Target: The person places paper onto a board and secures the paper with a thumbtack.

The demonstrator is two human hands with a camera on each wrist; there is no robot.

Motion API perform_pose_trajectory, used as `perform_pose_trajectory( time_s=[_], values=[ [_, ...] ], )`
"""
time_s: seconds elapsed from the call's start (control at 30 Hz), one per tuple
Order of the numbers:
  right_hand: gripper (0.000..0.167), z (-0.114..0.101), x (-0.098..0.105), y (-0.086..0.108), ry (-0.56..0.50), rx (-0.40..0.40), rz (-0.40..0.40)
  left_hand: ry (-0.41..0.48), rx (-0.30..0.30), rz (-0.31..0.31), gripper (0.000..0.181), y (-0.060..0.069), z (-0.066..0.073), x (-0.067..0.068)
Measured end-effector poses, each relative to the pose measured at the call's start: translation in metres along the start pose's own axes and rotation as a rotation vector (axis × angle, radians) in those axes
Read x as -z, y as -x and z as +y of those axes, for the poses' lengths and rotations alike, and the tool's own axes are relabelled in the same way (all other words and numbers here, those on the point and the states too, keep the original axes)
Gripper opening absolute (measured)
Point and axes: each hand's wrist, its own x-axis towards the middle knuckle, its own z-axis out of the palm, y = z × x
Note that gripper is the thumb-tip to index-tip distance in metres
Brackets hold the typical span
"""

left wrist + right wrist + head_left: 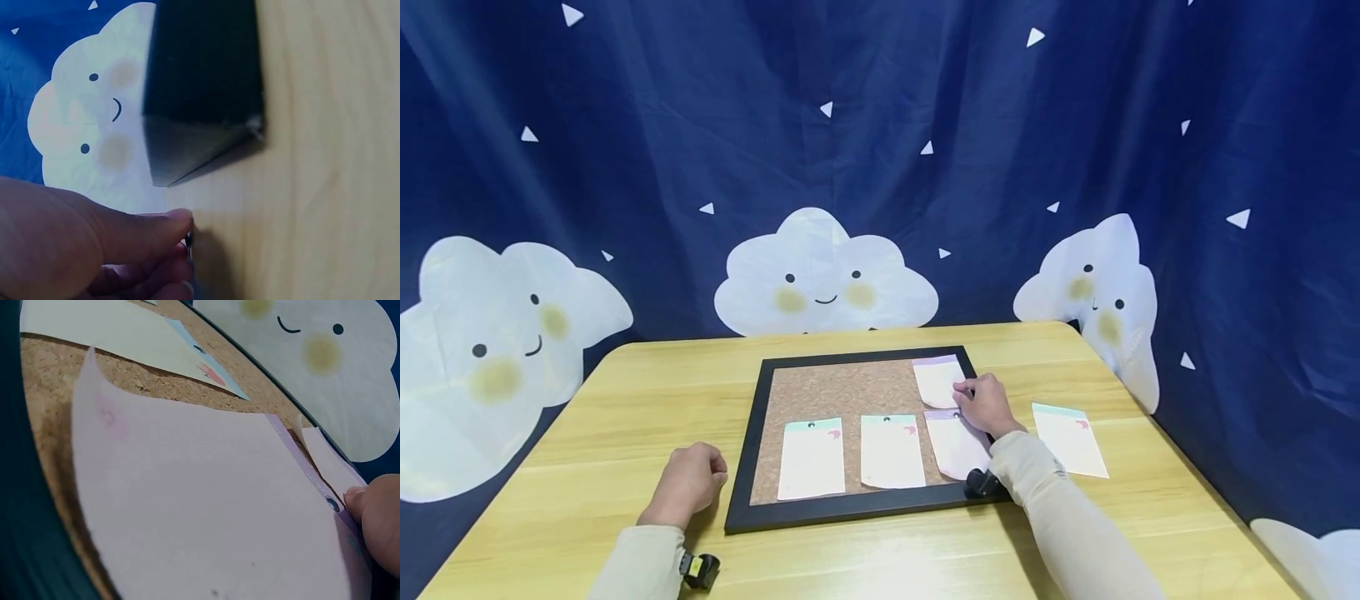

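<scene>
A black-framed cork board [850, 383] lies on the table. At its upper right is a purple-topped note sheet [938, 383]; my right hand [988, 404] pinches it by its lower right edge. Just below sits another purple-topped sheet [206, 487], held by a thumbtack [332, 504], its lower edge curling up. Two green-topped sheets [812, 462] [891, 454] are tacked along the lower part of the board. Left of the frame, my left hand [688, 479] pinches a small shiny thumbtack [189, 238], mostly hidden between thumb and fingers.
A loose green-topped sheet [1071, 442] lies on the wooden table [602, 425] to the right of the board. Behind the table hangs a dark blue curtain [865, 167] with white clouds. The board's raised black frame [206, 69] stands close to my left hand.
</scene>
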Motion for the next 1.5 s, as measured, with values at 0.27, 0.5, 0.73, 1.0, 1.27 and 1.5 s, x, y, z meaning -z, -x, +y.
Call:
perform_pose_trajectory(
  time_s=[0.27,0.5,0.73,1.0,1.27,1.5],
  values=[
    [0.02,-0.001,-0.002,0.002,0.015,-0.015,0.031,0.003,-0.002,0.017,0.019,-0.002,-0.001,-0.001],
    [0.019,-0.001,-0.003,0.003,0.007,-0.021,0.034,0.017,-0.029,0.063,0.012,-0.004,-0.003,-0.002],
    [0.018,0.001,-0.005,0.002,0.006,-0.022,0.035,0.103,-0.052,0.108,0.008,-0.013,0.012,0.003],
    [0.019,-0.003,-0.003,0.004,0.002,-0.051,0.027,0.16,-0.068,0.116,0.004,-0.031,0.054,0.003],
    [0.019,0.0,-0.005,0.002,-0.009,-0.077,0.023,0.234,-0.118,0.077,0.007,-0.054,0.1,-0.016],
    [0.018,-0.002,-0.004,0.004,-0.035,-0.067,0.041,0.347,-0.174,0.017,0.008,-0.073,0.128,-0.035]
  ],
)
